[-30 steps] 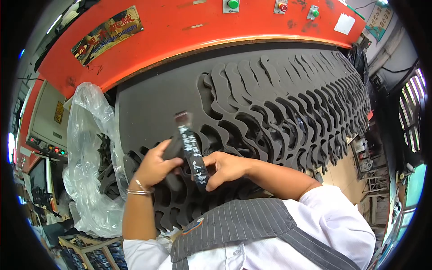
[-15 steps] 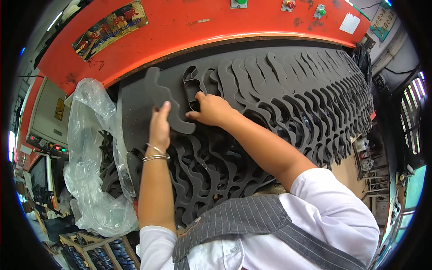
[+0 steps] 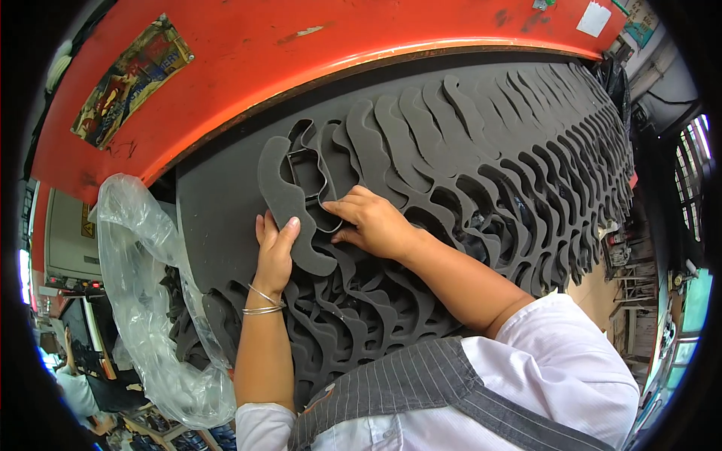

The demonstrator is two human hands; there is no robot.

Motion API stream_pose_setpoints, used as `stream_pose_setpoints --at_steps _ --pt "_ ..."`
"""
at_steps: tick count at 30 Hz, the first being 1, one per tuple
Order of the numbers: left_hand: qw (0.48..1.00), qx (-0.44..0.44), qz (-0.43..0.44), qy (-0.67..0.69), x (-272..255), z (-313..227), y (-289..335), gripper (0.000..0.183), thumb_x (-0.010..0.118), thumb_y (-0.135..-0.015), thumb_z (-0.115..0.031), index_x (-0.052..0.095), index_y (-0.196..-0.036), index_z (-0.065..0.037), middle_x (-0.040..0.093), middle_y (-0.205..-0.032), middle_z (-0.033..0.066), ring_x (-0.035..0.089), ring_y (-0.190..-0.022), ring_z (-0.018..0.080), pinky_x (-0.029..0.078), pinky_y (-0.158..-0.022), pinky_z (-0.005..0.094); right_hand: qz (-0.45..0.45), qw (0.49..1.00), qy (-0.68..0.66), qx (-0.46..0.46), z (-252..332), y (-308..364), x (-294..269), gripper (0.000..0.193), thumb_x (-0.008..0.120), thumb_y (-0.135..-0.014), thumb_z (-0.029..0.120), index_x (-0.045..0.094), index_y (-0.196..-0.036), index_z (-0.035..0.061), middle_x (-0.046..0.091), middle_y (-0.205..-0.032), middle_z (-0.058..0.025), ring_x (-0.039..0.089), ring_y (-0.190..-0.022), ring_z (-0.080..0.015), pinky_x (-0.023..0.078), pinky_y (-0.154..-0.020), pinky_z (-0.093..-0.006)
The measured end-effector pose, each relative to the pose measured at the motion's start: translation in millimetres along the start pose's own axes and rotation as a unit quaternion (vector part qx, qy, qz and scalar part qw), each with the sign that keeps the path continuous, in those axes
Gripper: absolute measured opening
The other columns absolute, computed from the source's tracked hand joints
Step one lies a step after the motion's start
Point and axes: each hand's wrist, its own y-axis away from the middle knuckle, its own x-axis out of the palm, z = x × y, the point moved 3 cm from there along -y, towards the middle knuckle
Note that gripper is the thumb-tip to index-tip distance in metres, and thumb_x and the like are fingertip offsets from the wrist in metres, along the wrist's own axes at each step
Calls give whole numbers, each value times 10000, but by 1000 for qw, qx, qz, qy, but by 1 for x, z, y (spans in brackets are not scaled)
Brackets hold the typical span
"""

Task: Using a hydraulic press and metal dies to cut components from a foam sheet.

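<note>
A large dark grey foam sheet (image 3: 218, 218) lies on the bed of an orange press (image 3: 316, 52), cut through with several wavy shoe-part openings. A metal cutting die (image 3: 310, 180), an outline frame, rests on the sheet near its uncut left part. My left hand (image 3: 274, 252) presses flat on the strip of foam just left of the die. My right hand (image 3: 372, 222) touches the die's lower right edge with its fingertips. Whether the fingers grip the die or only push it, I cannot tell.
A crumpled clear plastic bag (image 3: 143, 301) hangs at the left of the sheet. Control panels (image 3: 68, 240) stand at the far left, and another person (image 3: 75, 376) is at the lower left. Windows and racks show at the right rim.
One second ago both hands held a dark bottle-like thing near my body. They then reached forward to the sheet, and now rest at the die farther up the foam.
</note>
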Motion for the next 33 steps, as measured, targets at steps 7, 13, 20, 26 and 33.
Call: stream_pose_setpoints --at_steps 7,13,20,26,33 --pt "996 23 -73 -41 12 -7 3 482 429 -973 -334 474 -1302 14 526 -1318 125 262 -1350 321 -10 -1159 447 10 1000 7 13 0 3 -4 579 820 -636 199 633 -1147 3 659 -943 -91 573 -899 -273 487 -813 -356" --pt "956 68 -213 188 28 -41 35 321 540 -959 -179 472 -1207 13 623 -1111 170 640 -969 225 513 -872 344 13 1000 8 0 25 36 -47 751 794 -731 334 490 -1345 27 537 -1314 -179 507 -1204 -342 420 -1021 -399" --pt "969 204 -129 46 115 -102 83 358 720 -847 -189 602 -1119 12 666 -1050 86 635 -898 144 511 -832 297 -345 933 -99 -11 -19 99 -244 522 598 -948 182 418 -1403 -1 412 -1452 -166 413 -1329 -245 366 -1072 -348" --pt "938 309 41 -148 247 -162 70 447 757 -804 -277 625 -1152 -30 700 -991 95 659 -881 145 507 -808 297 -577 805 135 36 -142 148 -457 666 376 -1009 487 425 -1325 -97 412 -1386 -290 403 -1276 -362 281 -1095 -415" --pt "907 345 3 -240 258 -260 32 296 712 -818 -269 676 -987 -28 691 -847 145 677 -748 266 515 -690 349 -638 696 300 135 -180 136 -540 960 285 -933 684 288 -1319 -195 191 -1442 -401 169 -1384 -466 128 -1140 -505"
